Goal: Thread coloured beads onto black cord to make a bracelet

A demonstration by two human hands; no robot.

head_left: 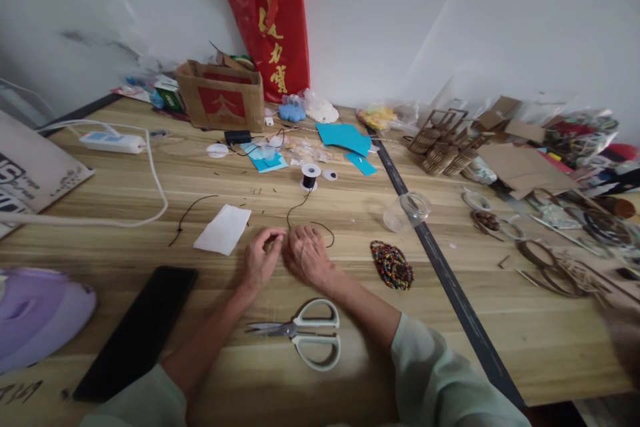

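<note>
Black cord runs from a white spool wound with black cord down to my hands at the middle of the table, and a loop of it curves out right of my right hand. My left hand has its thumb and index finger brought together at the cord. Close beside it, my right hand is closed with its fingertips down near the table, around the cord. What lies between the fingertips is too small to make out. White-handled scissors lie below my hands, and a coiled strand of colourful beads is to the right.
A white paper, a black phone and a purple object lie left. Behind stand a cardboard bag and red bag, near blue sheets. A clear round container and small woven baskets are right.
</note>
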